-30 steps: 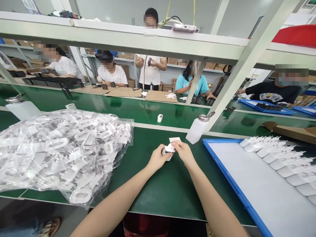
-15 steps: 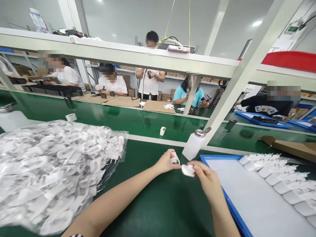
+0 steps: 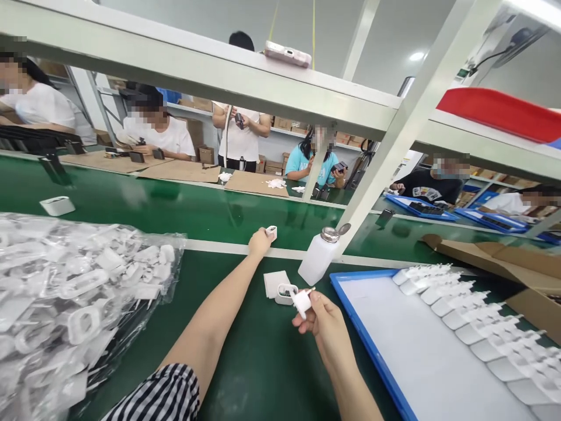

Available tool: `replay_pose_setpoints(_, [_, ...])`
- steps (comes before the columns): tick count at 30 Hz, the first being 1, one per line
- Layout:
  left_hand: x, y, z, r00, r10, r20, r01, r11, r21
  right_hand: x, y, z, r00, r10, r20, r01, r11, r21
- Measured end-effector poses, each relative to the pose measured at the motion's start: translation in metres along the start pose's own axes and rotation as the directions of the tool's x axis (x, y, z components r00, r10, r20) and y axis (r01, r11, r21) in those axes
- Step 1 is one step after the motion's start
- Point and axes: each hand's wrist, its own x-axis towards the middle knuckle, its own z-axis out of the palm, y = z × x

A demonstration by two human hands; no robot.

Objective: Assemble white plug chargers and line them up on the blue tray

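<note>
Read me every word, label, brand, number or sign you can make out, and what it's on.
No text can be read for certain.
Turquoise shirt: any lettering too blurred to read.
Black shirt: pale print, too small to read.
White bottle: no label shows.
White piece in right hand: no readable marking.

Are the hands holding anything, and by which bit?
The right hand pinches a small, pronged white plastic piece by its right edge. The left hand touches a small, rounded white plastic shell; whether it grips that can't be told.
</note>
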Motion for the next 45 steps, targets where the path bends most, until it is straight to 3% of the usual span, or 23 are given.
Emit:
replay_pose_setpoints(5, [-0.043,-0.013,-0.038,0.995,0.033,-0.091,-0.040,0.996,-0.076,0.002,0.004,0.002,0.997,0.057,0.042,-0.063,0.988,0.139])
replay_pose_setpoints(9, [-0.094,-0.031,-0.071,0.984,0.169,0.055,-0.165,0.983,-0.079,0.001,0.006,0.005,0.999,0.012,0.049,-0.017,0.994,0.105])
replay_pose_setpoints(13, [-0.143,-0.052,-0.087,0.914,0.301,0.273,-0.283,0.954,-0.102,0.002,0.010,0.017,0.984,-0.177,0.012,0.176,0.962,-0.207])
replay_pose_setpoints(16, [-0.162,-0.065,-0.089,0.868,0.363,0.340,-0.300,0.927,-0.226,0.002,0.014,0.033,0.947,-0.277,0.164,0.321,0.795,-0.515])
replay_pose_setpoints(19, [-0.167,-0.070,-0.087,0.872,0.372,0.319,-0.266,0.906,-0.330,0.003,0.018,0.046,0.904,-0.300,0.305,0.428,0.623,-0.655])
replay_pose_setpoints(23, [-0.165,-0.068,-0.083,0.888,0.359,0.289,-0.257,0.906,-0.337,0.006,0.022,0.048,0.889,-0.317,0.331,0.456,0.530,-0.715])
replay_pose_setpoints(28, [-0.167,-0.066,-0.082,0.892,0.367,0.266,-0.275,0.905,-0.326,0.007,0.024,0.046,0.880,-0.316,0.354,0.471,0.486,-0.736])
replay_pose_setpoints(38, [-0.168,-0.064,-0.085,0.894,0.337,0.295,-0.274,0.932,-0.236,0.013,0.030,0.044,0.886,-0.302,0.352,0.462,0.517,-0.721])
replay_pose_setpoints(45, [-0.170,-0.064,-0.086,0.895,0.341,0.289,-0.278,0.931,-0.237,0.009,0.027,0.050,0.894,-0.275,0.353,0.446,0.474,-0.759])
